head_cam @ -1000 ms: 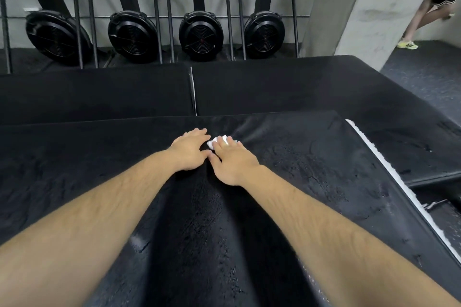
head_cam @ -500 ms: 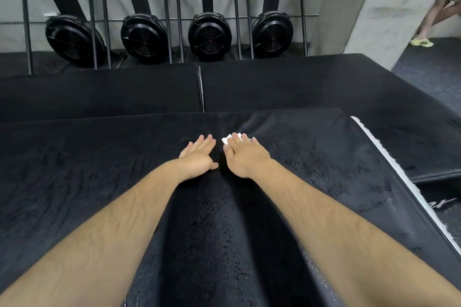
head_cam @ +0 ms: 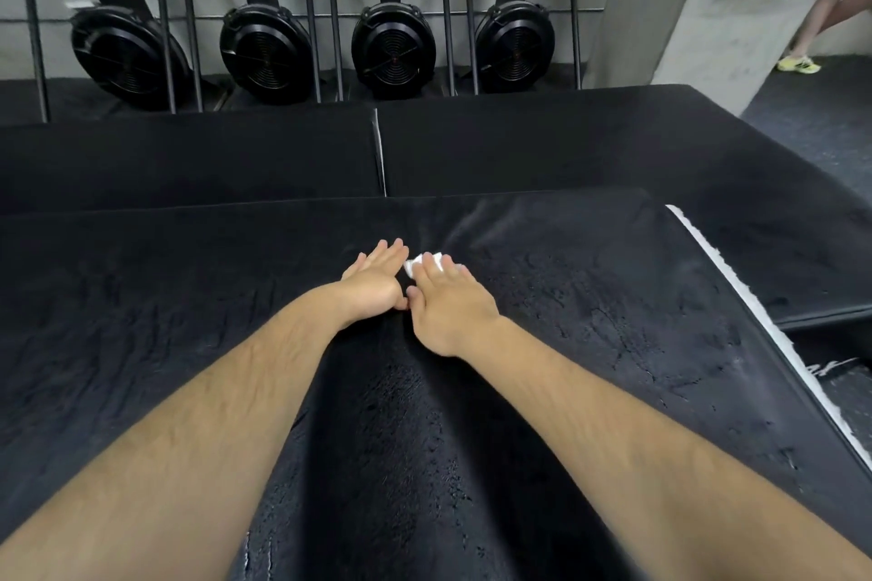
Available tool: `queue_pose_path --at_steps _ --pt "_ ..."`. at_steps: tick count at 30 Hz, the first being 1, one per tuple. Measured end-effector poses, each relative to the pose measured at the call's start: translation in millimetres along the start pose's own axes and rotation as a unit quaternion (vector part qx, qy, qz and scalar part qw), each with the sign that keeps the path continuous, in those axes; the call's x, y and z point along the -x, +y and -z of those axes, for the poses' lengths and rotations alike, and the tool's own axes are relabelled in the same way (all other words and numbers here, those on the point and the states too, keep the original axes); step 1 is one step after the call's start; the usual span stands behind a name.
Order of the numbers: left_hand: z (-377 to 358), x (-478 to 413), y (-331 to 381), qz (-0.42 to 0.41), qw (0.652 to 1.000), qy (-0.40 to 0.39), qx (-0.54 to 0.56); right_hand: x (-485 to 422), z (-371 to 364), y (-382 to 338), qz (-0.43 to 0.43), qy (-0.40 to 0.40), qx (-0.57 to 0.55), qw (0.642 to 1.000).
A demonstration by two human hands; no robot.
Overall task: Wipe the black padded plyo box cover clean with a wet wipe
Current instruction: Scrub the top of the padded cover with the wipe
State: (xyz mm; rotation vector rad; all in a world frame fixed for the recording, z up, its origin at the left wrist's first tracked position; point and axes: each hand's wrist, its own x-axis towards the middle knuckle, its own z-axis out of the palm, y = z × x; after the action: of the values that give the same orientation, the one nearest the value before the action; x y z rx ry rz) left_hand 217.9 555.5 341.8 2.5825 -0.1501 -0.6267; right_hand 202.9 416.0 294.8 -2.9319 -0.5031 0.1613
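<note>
The black padded plyo box cover [head_cam: 590, 344] fills the lower view, cracked and glistening wet down the middle. My right hand [head_cam: 448, 302] lies flat on it near the far edge, fingers straight, pressing a small white wet wipe [head_cam: 415, 264] that peeks out past the fingertips. My left hand [head_cam: 377, 281] rests flat on the cover right beside it, fingers straight and together, thumb touching the right hand. Most of the wipe is hidden under my right fingers.
Two more black padded boxes [head_cam: 188, 156] [head_cam: 566, 142] stand beyond the cover. Several fan rowing machines [head_cam: 391, 47] stand upright against the back wall. A concrete pillar [head_cam: 708, 0] rises at right, with a person's leg and yellow shoe [head_cam: 797, 64] behind it. A white frayed strip [head_cam: 736, 297] lines the cover's right edge.
Both hands have slid forward together toward the cover's far edge, the right pushing the wipe. My left fingers have straightened out flat.
</note>
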Motion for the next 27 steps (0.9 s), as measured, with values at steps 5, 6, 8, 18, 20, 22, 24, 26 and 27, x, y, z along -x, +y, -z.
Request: queue_pose_path --at_steps 5,6,8,18,20,22,24,26,27 --pt "0.5 -2.0 0.1 -0.003 1.000 0.001 -0.010 20.2 3.3 20.6 -0.023 -0.012 0.013 1.000" --pt "0.3 -1.9 0.3 -0.001 1.000 0.003 -0.011 11.0 4.1 24.8 -0.038 -0.015 0.021 0.999" --pt "-1.0 -1.2 -1.0 -0.003 1.000 0.002 -0.007 0.1 4.5 20.5 -0.046 -0.009 0.025 0.999" --pt "-2.7 0.0 -5.7 -0.016 0.999 0.011 -0.035 17.8 7.8 29.5 -0.036 -0.005 0.045 0.998" --pt "-3.9 1.5 -7.5 -0.022 0.998 0.019 -0.048 17.9 8.9 12.9 -0.024 0.018 0.030 0.999" --pt "-5.6 8.7 -6.0 -0.021 0.998 0.020 -0.055 38.9 5.5 -3.6 0.015 0.014 0.010 1.000" --pt "-5.1 20.7 -3.7 -0.023 0.999 -0.008 -0.043 65.1 5.4 0.0 0.034 -0.009 0.001 0.999" --pt "-8.5 40.0 -4.8 -0.022 0.999 -0.044 -0.022 73.3 7.4 15.0 0.016 -0.024 0.024 0.999" --pt "-11.9 47.2 -7.2 -0.025 0.998 -0.053 -0.015 68.7 8.1 21.8 -0.002 -0.020 0.031 0.999"
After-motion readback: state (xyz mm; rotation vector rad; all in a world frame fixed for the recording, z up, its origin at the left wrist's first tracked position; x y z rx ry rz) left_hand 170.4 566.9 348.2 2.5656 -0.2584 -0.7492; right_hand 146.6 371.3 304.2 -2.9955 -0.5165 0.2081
